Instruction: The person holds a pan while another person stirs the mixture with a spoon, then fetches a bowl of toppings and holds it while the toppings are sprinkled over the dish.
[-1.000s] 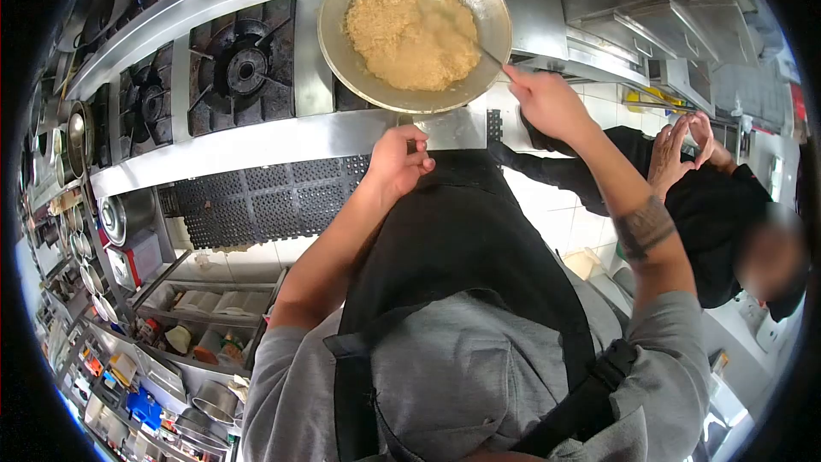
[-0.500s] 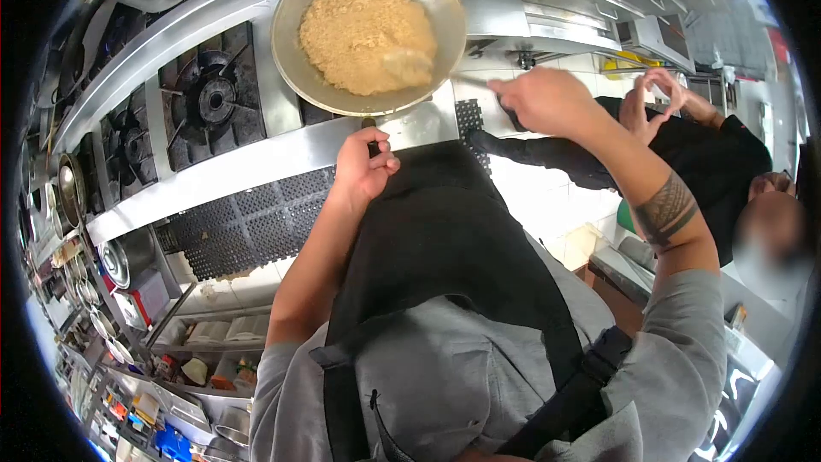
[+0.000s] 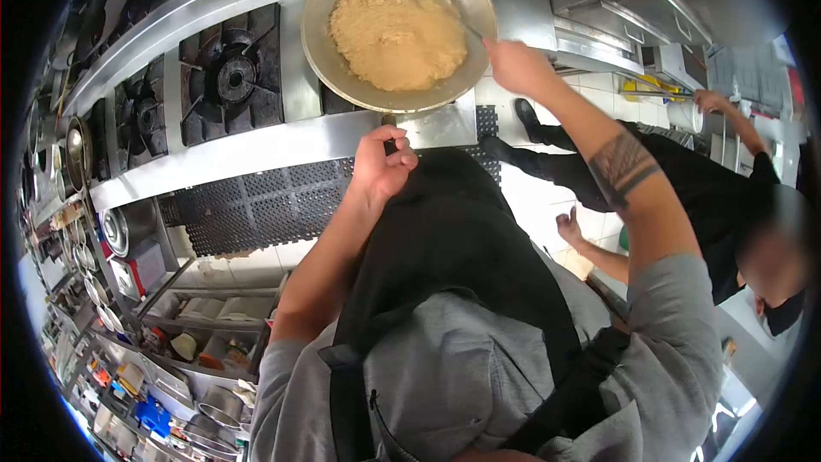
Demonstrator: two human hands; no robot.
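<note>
At the stove, left hand grips pan handle while right hand grips utensil.

White floor tiles are partly covered by a black perforated mat; steel cabinets are fitted with handles; light is reflected by the tiles.

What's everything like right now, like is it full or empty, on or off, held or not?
Pan: partly full, bare wall showing around the food.
Food: light brown, lumpy, spread in one mass.
Utensil: held, its far end in the food.
Left hand: curled around the pan's handle.
Right hand: closed on the utensil.
Burner: bare, no flame visible.
Mat: flat on the floor.
</note>
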